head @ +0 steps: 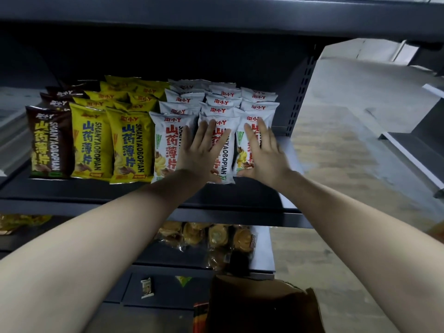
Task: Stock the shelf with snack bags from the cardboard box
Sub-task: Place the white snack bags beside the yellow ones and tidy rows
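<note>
Rows of snack bags stand on the dark shelf (pixel 72 188): brown bags (pixel 48 145) at the left, yellow bags (pixel 108 143) beside them, white bags (pixel 168 140) on the right. My left hand (pixel 204 152) lies flat, fingers spread, against the front white bag of the middle white row (pixel 228 150). Flat on the rightmost front white bag (pixel 242 150) rests my right hand (pixel 262 152). Neither hand grips anything. The open cardboard box (pixel 264 306) sits low at the bottom, below my arms; its inside is dark.
A lower shelf holds clear packs of round pastries (pixel 216 236) and yellow packets (pixel 19 222) at the left. A small packet (pixel 147 287) lies on the bottom ledge. The shelf's perforated upright (pixel 300 92) bounds the right side; tiled floor (pixel 348 140) lies beyond.
</note>
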Action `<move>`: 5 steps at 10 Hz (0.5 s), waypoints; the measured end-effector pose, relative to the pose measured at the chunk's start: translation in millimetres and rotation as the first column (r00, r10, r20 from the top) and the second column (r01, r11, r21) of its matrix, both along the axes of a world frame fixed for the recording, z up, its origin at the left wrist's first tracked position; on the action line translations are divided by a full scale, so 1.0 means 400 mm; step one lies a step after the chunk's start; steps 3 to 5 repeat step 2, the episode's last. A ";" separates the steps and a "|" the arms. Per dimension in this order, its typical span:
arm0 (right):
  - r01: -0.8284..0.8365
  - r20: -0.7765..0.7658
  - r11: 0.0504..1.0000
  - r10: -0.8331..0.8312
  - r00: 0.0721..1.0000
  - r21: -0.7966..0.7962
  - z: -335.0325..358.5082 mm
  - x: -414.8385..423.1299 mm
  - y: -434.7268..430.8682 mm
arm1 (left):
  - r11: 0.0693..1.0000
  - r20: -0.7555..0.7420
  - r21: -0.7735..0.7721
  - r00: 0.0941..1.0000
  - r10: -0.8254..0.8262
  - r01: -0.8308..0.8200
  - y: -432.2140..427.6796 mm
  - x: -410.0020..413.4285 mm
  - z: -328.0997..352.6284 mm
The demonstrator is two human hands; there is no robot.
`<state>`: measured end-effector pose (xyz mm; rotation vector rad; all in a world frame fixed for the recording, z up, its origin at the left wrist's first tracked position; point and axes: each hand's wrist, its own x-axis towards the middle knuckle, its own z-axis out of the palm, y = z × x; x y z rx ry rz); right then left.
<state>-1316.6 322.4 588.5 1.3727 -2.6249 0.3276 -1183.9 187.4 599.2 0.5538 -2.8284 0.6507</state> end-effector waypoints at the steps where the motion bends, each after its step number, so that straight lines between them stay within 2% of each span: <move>1: -0.013 0.034 0.999 0.011 0.999 0.048 0.012 -0.002 0.001 | 1.000 -0.027 0.022 0.999 0.021 -0.021 0.011 0.014 -0.001; 2: -0.053 0.027 0.998 0.052 0.998 0.034 0.048 0.005 0.022 | 0.999 -0.077 0.038 0.997 -0.001 0.004 0.026 0.048 -0.010; 5: -0.053 0.027 0.998 0.052 0.998 0.034 0.048 0.005 0.022 | 0.999 -0.077 0.038 0.997 -0.001 0.004 0.026 0.048 -0.010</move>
